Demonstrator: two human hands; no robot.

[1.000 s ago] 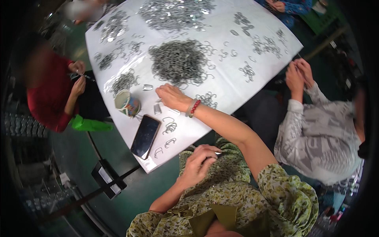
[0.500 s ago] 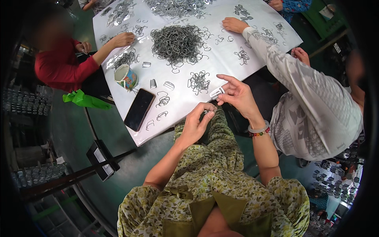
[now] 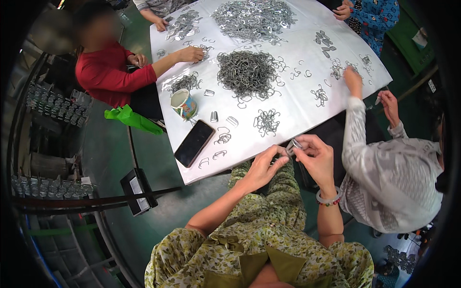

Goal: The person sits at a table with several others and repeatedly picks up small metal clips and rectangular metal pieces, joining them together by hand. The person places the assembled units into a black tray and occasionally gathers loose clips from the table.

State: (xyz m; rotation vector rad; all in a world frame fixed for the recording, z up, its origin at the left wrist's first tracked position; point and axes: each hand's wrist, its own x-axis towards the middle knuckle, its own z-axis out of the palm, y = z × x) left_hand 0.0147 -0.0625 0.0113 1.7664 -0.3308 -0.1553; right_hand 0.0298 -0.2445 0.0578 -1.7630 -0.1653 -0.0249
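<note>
Just off the near table edge, my two hands meet above my lap. My right hand [image 3: 318, 157] is closed in a pinch around a small silver slotted metal piece [image 3: 294, 144]. Against its lower end press the closed fingertips of my left hand [image 3: 263, 169]; whatever they pinch is too small and covered to make out. Beyond them on the white table [image 3: 245, 139] lies a small heap of bent wire hooks [image 3: 266, 122]. Looser hooks [image 3: 222, 137] sit beside the phone, near a dark slotted piece [image 3: 214, 116] and a lighter one [image 3: 232, 121].
A black phone [image 3: 194, 144] and a patterned paper cup [image 3: 184, 103] stand on the left. Large piles of hooks [image 3: 247, 74] and silver pieces [image 3: 254, 19] fill the middle and back. Co-workers sit around: a red sleeve [image 3: 120, 84] at left, a pale sleeve [image 3: 354, 120] at right.
My hands have come together, the right one bringing the slotted piece down to the left fingertips. The whole view has shifted. The right co-worker's hand has moved to other hooks.
</note>
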